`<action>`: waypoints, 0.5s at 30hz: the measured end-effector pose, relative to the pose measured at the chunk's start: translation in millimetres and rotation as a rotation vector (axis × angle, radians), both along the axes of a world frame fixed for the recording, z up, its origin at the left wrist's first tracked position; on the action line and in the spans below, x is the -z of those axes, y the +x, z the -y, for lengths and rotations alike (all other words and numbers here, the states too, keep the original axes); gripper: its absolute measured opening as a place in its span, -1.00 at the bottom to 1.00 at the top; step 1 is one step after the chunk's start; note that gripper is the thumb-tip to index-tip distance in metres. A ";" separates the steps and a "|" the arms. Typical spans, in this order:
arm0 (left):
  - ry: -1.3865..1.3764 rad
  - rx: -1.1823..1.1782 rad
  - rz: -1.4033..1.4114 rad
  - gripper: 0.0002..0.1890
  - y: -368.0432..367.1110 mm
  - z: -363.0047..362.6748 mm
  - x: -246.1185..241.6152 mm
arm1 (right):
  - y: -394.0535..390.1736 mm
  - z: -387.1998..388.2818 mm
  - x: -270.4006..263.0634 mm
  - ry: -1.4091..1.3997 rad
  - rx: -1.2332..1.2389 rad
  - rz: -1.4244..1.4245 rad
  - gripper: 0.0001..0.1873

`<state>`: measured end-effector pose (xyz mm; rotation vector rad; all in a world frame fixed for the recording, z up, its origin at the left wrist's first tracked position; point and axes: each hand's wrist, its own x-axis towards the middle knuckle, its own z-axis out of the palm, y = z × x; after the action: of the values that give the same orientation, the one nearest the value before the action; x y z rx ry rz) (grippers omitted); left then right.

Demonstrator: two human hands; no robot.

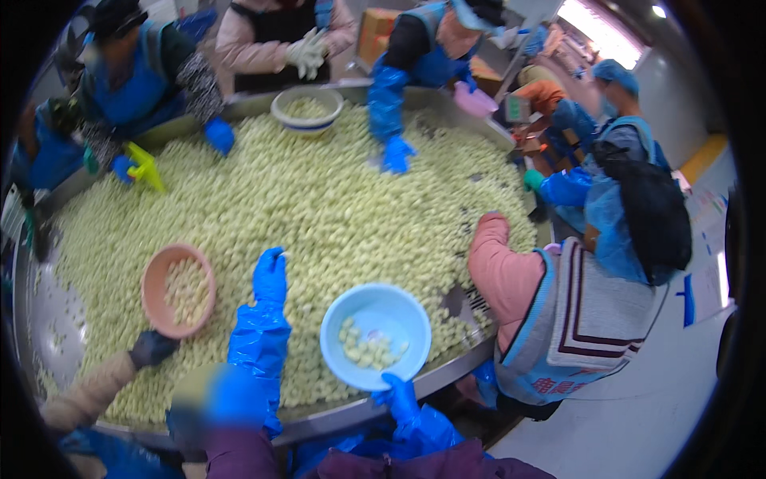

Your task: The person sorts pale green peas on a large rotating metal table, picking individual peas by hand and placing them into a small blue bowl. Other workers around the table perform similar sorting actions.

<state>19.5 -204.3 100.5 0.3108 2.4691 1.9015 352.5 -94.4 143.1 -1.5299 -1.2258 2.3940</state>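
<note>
My left hand, in a blue glove and a long blue plastic sleeve, reaches over a broad heap of pale peeled cloves that look like garlic. Its fingers are bent, with a whitish spot at the tips. Whether a clove is pinched there is too small to tell. My right hand, gloved in blue too, grips the near rim of a light blue plastic basin. Several cloves lie in the bottom of this basin, which is over the heap near the table's edge.
A raised metal rim borders the table. Left of my left arm, a neighbour's dark-gloved hand touches a pink basin of cloves. A white bowl stands at the far side. Co-workers surround the table; one in a pink sleeve leans in at right.
</note>
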 end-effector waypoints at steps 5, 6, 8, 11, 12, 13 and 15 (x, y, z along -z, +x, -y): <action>0.023 0.284 0.000 -0.73 103.9 12.5 -60.2 | -10.6 4.1 -4.8 0.131 -0.158 0.063 -0.66; -0.103 0.383 0.097 -0.71 118.5 17.2 -67.9 | -10.8 5.0 -5.5 0.147 -0.184 0.035 -0.66; -0.232 0.480 0.083 -0.67 138.1 25.9 -73.7 | -9.8 7.8 -4.2 0.131 -0.197 0.054 -0.66; -0.126 0.301 0.005 -0.65 136.5 48.4 -60.4 | -4.1 7.7 2.3 0.097 -0.169 0.077 -0.58; -0.042 0.198 0.167 -0.67 134.3 60.6 -52.4 | -0.4 8.3 4.5 0.079 -0.132 0.078 -0.57; 0.034 0.119 0.214 -0.68 127.8 75.4 -43.7 | 2.9 8.7 6.1 0.066 -0.086 0.093 -0.57; 0.159 0.020 0.300 -0.73 117.6 107.9 -26.5 | 8.7 8.2 8.1 0.050 -0.059 0.073 -0.56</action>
<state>137.2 -312.2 127.1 0.0446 2.1245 1.9729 361.2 -102.5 135.0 -1.6019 -1.3536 2.3428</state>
